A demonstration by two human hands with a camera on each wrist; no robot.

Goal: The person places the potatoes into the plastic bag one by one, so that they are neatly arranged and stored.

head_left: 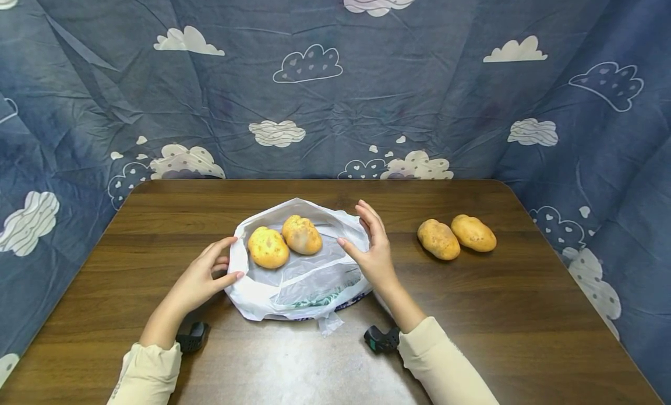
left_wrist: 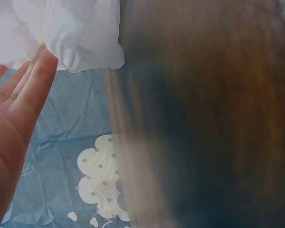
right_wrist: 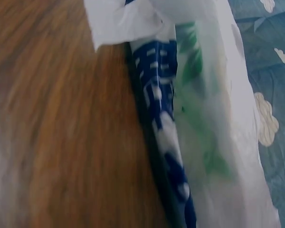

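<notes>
A white plastic bag (head_left: 257, 288) lies on the table with its mouth spread wide. Two potatoes are inside: one potato (head_left: 268, 247) at the left, the other potato (head_left: 302, 235) beside it, further back. Green and dark blue print shows on the bag's near side, closer in the right wrist view (right_wrist: 156, 90). My left hand (head_left: 201, 277) touches the bag's left side with fingers fairly straight and thumb at the rim. At the right rim, my right hand (head_left: 373, 253) has its fingers and thumb spread apart; whether it touches the plastic I cannot tell. The right wrist view does not include that hand.
Two more potatoes lie on the brown wooden table (head_left: 524, 312) to the right: one potato (head_left: 438, 240) and, just behind it, another potato (head_left: 473, 233). A blue cloth with clouds (head_left: 314, 131) hangs behind the table. Black wrist devices (head_left: 381, 339) sit under both wrists.
</notes>
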